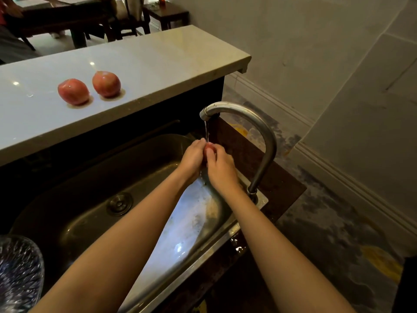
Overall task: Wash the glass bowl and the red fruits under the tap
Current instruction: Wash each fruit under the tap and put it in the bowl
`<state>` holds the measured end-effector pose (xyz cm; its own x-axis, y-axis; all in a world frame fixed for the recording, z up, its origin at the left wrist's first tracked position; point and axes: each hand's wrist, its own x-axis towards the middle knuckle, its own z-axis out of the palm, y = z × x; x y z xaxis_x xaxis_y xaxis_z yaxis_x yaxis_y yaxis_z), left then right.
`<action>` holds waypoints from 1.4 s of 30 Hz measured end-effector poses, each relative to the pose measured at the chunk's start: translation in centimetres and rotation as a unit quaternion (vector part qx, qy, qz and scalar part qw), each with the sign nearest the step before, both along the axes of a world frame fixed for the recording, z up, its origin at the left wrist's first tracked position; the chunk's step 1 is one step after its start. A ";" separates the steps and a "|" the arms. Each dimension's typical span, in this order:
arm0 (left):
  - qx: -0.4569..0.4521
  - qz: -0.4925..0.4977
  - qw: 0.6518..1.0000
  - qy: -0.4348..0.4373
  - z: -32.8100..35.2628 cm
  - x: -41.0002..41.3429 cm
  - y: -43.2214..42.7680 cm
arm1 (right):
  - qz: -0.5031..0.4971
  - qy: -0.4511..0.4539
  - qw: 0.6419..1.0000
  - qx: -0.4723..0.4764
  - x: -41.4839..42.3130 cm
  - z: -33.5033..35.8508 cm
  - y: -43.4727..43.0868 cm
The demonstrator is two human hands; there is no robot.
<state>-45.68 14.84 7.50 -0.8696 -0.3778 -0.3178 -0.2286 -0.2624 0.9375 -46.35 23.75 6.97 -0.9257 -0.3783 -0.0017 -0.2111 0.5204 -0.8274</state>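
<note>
Under the curved steel tap a thin stream of water falls onto a red fruit. My left hand and my right hand are cupped around that fruit together, so only a sliver of it shows. Two more wet red fruits rest on the pale raised counter, each in a small puddle. The glass bowl stands at the lower left edge, partly cut off by the frame.
The steel sink lies below my hands, its drain left of centre. A dark wooden ledge borders the sink on the right. Patterned floor and a grey wall lie beyond. Dark furniture stands at the back left.
</note>
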 end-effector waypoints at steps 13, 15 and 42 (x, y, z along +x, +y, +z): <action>0.056 0.074 0.995 0.045 1.6 -0.7 1.2 | -0.074 -0.206 0.956 -0.194 -3.9 0.6 -4.1; 0.062 0.071 0.995 0.039 1.6 -0.7 2.0 | -0.089 -0.252 0.939 -0.215 -4.8 0.5 -3.9; 0.126 0.045 0.991 -0.019 1.4 -2.0 1.1 | 0.092 -0.001 0.945 0.313 1.0 -0.1 4.5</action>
<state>-47.67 15.94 8.95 -0.8217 -0.3575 -0.4439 -0.2278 -0.5080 0.8307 -45.40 28.21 6.84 -0.8441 -0.4569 -0.2806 -0.3444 0.8631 -0.3693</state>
